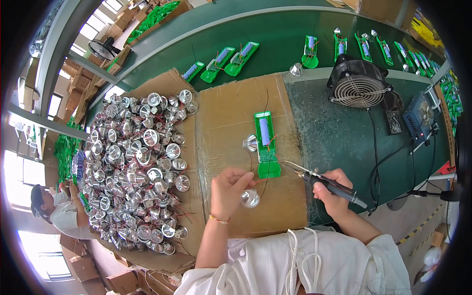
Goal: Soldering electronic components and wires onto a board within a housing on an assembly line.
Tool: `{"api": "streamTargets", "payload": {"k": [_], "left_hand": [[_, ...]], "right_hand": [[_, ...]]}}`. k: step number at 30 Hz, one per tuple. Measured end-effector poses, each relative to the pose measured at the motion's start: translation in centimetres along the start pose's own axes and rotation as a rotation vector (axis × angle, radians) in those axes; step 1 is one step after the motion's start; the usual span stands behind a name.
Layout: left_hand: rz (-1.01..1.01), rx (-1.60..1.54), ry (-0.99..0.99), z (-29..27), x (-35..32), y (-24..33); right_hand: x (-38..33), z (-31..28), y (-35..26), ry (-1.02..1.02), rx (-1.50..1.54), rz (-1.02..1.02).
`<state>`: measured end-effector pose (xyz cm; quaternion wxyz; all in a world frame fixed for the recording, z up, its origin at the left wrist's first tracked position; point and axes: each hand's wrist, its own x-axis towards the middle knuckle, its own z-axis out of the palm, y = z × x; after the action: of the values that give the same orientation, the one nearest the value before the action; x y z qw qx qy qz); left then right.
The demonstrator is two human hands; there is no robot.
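On the cardboard in front of me lies a green plastic housing (269, 169) with a purple battery cell (264, 132), a small circuit board and thin wires. One silvery reflector cup (250, 143) rests against its left side. My left hand (230, 189) is closed in a pinch just left of the housing's lower end, with a thin red wire at the fingertips. A second reflector cup (250, 198) sits beside those fingers. Wrapped in my right hand (333, 192) is a soldering iron (339, 189); its tip and a thin curved metal tube point toward the housing's lower end.
A large heap of reflector cups (142, 167) fills the cardboard at left. Similar green housings (310, 51) line the far green bench. At right stand a black fan (359, 86) and a blue soldering station (419, 118) with trailing cables. Another person (64, 211) works beyond the heap.
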<state>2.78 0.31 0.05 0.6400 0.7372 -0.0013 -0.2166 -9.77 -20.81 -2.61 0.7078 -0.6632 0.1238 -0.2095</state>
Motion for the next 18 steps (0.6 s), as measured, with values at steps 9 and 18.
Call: {"api": "streamTargets", "payload": {"k": [9,18], "left_hand": [[0.367,0.379,0.189,3.4,1.2,-1.2],[0.413,0.467,0.204,3.5,1.7,-0.6]], "right_hand": [[1.5,2.0,0.5,-0.068,-0.128,-0.04],[2.3,2.7,0.5,-0.051,-0.064,0.025]]}}
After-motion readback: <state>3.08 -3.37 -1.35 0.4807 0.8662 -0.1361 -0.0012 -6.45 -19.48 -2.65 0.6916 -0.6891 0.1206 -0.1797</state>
